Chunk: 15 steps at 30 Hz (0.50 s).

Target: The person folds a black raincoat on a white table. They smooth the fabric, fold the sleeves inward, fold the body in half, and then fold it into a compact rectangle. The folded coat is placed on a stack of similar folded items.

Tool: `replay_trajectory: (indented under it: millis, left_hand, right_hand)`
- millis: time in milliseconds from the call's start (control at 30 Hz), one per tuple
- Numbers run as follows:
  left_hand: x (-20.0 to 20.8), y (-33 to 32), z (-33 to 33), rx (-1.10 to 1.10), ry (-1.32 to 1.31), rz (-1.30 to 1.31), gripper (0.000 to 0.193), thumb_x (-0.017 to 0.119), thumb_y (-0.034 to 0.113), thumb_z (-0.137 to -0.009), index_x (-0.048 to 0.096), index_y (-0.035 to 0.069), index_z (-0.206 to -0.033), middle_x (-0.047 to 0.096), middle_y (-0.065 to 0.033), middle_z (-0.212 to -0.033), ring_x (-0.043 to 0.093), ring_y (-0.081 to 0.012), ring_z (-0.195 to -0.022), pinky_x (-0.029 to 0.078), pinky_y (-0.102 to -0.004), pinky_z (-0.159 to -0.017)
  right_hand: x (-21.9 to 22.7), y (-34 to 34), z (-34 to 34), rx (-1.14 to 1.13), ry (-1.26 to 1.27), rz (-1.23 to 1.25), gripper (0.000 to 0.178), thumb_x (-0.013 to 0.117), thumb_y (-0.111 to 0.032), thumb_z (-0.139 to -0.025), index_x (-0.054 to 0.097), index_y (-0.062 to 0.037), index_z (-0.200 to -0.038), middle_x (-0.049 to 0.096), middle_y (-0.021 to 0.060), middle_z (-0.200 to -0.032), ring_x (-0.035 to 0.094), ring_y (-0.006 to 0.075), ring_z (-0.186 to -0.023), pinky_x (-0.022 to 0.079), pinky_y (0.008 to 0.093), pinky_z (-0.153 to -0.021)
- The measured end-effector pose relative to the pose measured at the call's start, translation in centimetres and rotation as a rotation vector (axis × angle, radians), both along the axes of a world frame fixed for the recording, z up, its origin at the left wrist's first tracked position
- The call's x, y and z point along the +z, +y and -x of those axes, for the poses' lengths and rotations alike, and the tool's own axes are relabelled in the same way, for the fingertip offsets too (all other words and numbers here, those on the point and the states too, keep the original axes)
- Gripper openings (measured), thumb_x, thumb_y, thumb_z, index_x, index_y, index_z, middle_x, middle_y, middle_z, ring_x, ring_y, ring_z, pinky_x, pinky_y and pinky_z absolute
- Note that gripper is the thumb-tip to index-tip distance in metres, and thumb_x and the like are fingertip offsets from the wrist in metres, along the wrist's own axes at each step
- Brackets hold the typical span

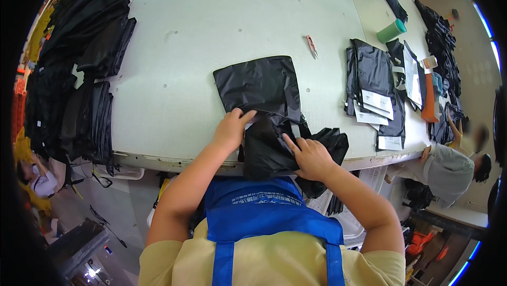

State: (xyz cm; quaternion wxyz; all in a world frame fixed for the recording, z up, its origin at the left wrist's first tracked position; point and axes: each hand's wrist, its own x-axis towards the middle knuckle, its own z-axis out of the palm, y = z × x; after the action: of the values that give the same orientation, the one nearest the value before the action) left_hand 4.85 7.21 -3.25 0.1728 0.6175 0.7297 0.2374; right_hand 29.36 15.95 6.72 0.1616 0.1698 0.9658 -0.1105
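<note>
A sheet-like black piece of shiny thin material (259, 82) lies on the table in front of me; whether it is a garment or a bag I cannot tell. Its near part is bunched and hangs over the table edge in loose folds (266, 151). My left hand (231, 130) pinches the piece at its left side, thumb and fingers closed on a fold. On the other side my right hand (314, 156) grips the bunched part, its forefinger pointing up along a fold. The layers between the two hands are partly hidden.
Red-handled thread snips (312, 47) lie beyond the piece. At right are stacked black packets (372, 69) with white labels, a green cup (391, 31) and an orange box (428, 98). Black piles (97, 117) line the left. A co-worker in a striped top (449, 172) is at right.
</note>
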Motion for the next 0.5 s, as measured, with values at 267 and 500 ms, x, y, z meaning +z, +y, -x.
replay_trajectory:
  millis: [267, 500]
  left_hand:
    - [5.4, -0.8, -2.2, -0.097, -0.014, -0.165, 0.043, 0.055, -0.001, -0.081, 0.067, 0.02, -0.117, 0.048, -0.0095, -0.088, 0.053, -0.0269, -0.082, 0.048, -0.0352, -0.071]
    - [8.3, -2.5, -6.2, -0.181, -0.136, -0.153, 0.051, 0.056, -0.002, -0.078, 0.059, 0.016, -0.126, 0.048, -0.0101, -0.082, 0.053, -0.0271, -0.075, 0.047, -0.0356, -0.068]
  right_hand:
    - [0.3, 1.3, 1.5, -0.329, -0.13, 0.154, 0.096, 0.077, -0.031, -0.062, 0.033, -0.0005, -0.142, 0.057, 0.0212, -0.113, 0.062, 0.0363, -0.1, 0.051, 0.0402, -0.086]
    - [-1.5, 1.5, 0.8, -0.779, 0.08, 0.188, 0.075, 0.07, -0.028, -0.069, 0.042, 0.002, -0.131, 0.059, 0.026, -0.109, 0.061, 0.0403, -0.1, 0.051, 0.0444, -0.084]
